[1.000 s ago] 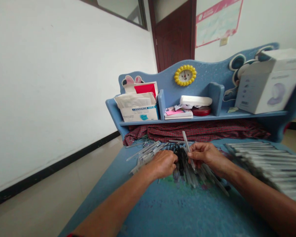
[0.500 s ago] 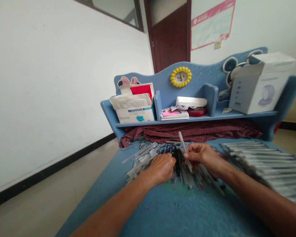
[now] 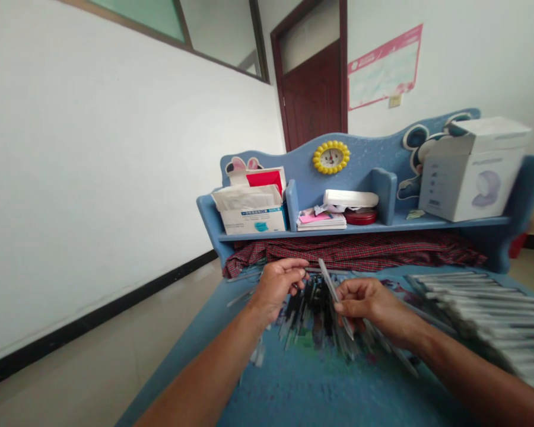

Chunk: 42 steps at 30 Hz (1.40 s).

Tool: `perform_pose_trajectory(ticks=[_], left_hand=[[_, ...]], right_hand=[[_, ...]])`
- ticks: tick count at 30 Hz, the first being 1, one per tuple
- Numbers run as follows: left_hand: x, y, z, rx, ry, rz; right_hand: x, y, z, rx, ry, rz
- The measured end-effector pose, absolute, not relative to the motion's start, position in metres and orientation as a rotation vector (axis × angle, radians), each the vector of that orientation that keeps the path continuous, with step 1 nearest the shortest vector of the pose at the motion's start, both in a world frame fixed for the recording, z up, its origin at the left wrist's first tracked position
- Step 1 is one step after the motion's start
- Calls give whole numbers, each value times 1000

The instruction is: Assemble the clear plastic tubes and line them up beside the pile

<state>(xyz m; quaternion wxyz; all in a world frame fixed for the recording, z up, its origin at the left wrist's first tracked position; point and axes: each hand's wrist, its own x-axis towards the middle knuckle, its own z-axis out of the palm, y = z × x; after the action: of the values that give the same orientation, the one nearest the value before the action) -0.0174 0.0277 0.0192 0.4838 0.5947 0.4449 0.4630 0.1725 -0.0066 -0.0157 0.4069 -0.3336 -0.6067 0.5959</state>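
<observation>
On a blue desk (image 3: 320, 385) lies a loose heap of clear and dark pen parts (image 3: 314, 311). My right hand (image 3: 365, 302) pinches one clear pen tube (image 3: 327, 279), which slants up and to the left out of its fingers. My left hand (image 3: 278, 281) is raised over the left side of the heap, fingers curled and pinched on something small that I cannot make out. The two hands are a short way apart.
Rows of finished pens (image 3: 485, 302) lie at the right. A red plaid cloth (image 3: 360, 246) runs under the blue shelf (image 3: 382, 222), which carries a white box (image 3: 469, 172), a box of masks (image 3: 251, 207), papers and a yellow clock (image 3: 331, 157). Floor lies left of the desk edge.
My left hand has lifted off the heap and moved up and left, now pinched. My right hand still holds the clear tube, a little lower. The camera tilted slightly.
</observation>
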Motion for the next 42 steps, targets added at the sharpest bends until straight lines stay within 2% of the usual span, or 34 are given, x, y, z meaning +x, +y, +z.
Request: perform_pose_trajectory(ticks=[9,42], left_hand=[[-19,24,26,1138,935,1257],[-11,18,23,1357,949,1203]], right_hand=[[161,-18,-15,-919,-1671,1524],[163,-16,-21,-974,-1671,1477]])
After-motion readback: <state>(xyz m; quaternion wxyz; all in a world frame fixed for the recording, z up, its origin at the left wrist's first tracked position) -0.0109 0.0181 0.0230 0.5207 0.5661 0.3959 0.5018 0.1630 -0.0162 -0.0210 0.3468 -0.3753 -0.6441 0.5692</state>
